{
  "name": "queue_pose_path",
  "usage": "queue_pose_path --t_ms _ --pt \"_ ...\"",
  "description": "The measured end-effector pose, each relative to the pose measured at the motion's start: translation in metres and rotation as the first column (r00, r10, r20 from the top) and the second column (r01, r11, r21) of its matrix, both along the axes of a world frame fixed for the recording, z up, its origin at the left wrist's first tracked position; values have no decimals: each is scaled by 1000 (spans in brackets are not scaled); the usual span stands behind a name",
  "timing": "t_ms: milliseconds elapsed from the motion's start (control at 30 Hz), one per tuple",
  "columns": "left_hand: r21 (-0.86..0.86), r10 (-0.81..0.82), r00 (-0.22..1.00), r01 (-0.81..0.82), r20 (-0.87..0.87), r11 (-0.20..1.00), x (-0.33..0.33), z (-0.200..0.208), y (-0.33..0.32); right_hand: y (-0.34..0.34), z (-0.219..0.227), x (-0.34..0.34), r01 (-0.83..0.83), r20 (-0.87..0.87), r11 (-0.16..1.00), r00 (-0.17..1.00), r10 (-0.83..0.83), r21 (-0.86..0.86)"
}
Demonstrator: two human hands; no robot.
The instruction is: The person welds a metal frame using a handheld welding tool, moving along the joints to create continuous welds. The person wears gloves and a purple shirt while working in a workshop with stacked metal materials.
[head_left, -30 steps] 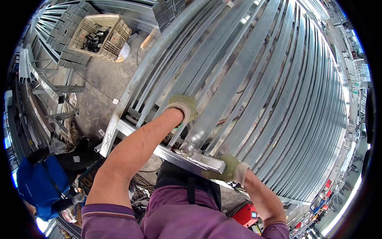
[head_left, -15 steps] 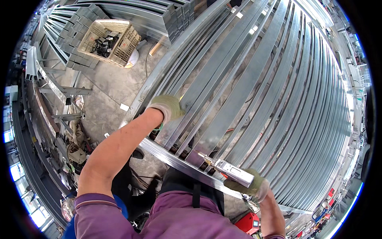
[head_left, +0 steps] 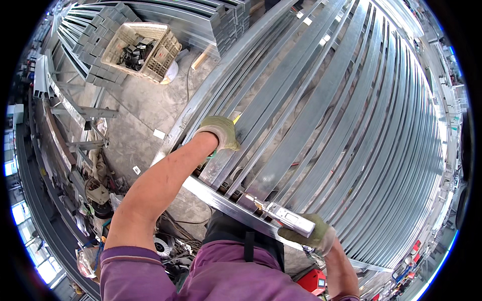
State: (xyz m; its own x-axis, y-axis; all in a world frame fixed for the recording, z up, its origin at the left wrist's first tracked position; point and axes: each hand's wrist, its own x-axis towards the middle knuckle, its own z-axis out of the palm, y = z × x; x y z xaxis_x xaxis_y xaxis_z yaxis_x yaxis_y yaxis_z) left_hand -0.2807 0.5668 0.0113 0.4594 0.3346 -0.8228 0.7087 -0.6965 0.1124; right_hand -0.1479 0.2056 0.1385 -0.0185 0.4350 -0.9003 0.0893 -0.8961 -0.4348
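Observation:
My left hand (head_left: pixel 221 132), in a green-and-grey work glove, closes over the flat metal bars (head_left: pixel 271 120) near the frame's left side. A yellow tip (head_left: pixel 237 119) and a bit of green (head_left: pixel 213 154) show beside it; the glove hides what it grips. My right hand (head_left: pixel 314 235), gloved too, is closed around a silver handheld welding gun (head_left: pixel 291 218). The gun's brass-coloured nozzle (head_left: pixel 255 201) points left, over the bar ends beside the near rail (head_left: pixel 226 205). From this view I cannot tell whether the nozzle touches metal.
A cream plastic crate (head_left: pixel 160 57) with dark small parts stands on the floor at upper left, by stacked metal tubes (head_left: pixel 100 52). Steel supports (head_left: pixel 83 113) stand at left. Cables (head_left: pixel 178 236) lie below the near rail. A red box-shaped device (head_left: pixel 314 282) sits at lower right.
My left hand has shifted a little to the right along the bars, its fingers bent further down. The welding gun has moved slightly left. The view has shifted a little.

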Motion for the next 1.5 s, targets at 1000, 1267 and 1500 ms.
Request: queue_pose_path --t_ms 1000,1267,1500 --pt "34 -37 999 38 -14 999 4 -1 3 -25 -100 -31 -98 -83 970 990 118 221" --pt "-19 -31 994 29 -100 999 11 9 4 -6 -85 -26 -89 -145 982 983 113 165" --pt "-27 -15 995 13 -97 1000 13 14 3 -12 -91 -27 -38 -163 991 985 59 125"
